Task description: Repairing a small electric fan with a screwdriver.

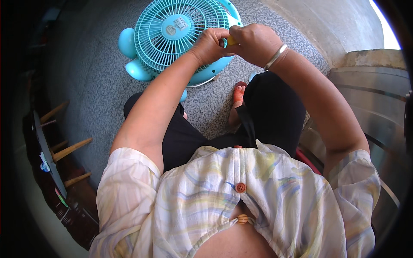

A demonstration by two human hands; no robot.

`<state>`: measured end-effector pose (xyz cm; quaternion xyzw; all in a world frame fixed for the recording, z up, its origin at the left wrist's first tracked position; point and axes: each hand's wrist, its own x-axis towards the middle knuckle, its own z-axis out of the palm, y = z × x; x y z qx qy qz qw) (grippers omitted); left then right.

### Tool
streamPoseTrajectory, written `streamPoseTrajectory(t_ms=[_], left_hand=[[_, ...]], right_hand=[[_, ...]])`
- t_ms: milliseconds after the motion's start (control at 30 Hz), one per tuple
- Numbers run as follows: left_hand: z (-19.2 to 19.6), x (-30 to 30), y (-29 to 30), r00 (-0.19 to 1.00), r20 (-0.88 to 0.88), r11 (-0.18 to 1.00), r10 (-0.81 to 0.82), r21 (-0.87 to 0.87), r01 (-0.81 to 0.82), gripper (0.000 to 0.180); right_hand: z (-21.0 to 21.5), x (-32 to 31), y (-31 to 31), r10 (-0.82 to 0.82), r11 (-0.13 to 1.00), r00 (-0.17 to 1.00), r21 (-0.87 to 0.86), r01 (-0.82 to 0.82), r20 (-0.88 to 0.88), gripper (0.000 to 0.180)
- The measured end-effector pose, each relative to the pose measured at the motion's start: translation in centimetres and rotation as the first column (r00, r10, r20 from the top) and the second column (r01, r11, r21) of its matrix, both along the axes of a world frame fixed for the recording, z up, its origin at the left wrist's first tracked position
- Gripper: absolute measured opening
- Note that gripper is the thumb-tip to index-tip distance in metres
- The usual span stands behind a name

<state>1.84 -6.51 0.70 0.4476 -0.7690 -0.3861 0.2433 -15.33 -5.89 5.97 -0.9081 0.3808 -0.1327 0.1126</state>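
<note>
The left hand [211, 45] and right hand [254, 43] are meeting, both pinching a small yellow object [231, 41] between curled fingers. Just beyond and beneath them, a turquoise fan [172, 38] is lying on the grey carpeted floor [94, 86], its grille touching the left hand.

Pale patterned short-sleeved blouse [258, 189], black trousers [271, 107], silver bangle [275, 56].
</note>
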Motion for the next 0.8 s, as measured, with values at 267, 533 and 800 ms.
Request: streamPoseTrajectory(t_ms=[267, 533, 800], left_hand=[[0.9, -0.4, 0.2, 1.0, -0.01, 1.0, 0.0, 0.007, 0.0, 0.017], [-0.9, 0.3, -0.3, 0.991, -0.136, 0.997, 0.022, 0.071, -0.012, 0.019], [-0.2, 0.2, 0.2, 0.999, -0.02, 0.998, 0.048, -0.03, -0.049, 0.025]], right_hand=[[0.4, -1.1, -0.7, 0.093, 0.995, 0.994, 0.015, -0.094, 0.061, 0.034], [0.6, -0.3, -0.2, -0.06, 0.996, 0.995, 0.064, 0.065, -0.081, 0.029], [1.2, 0.5, 0.0, -0.086, 0.99, 0.979, 0.095, 0.105, -0.185, 0.034]])
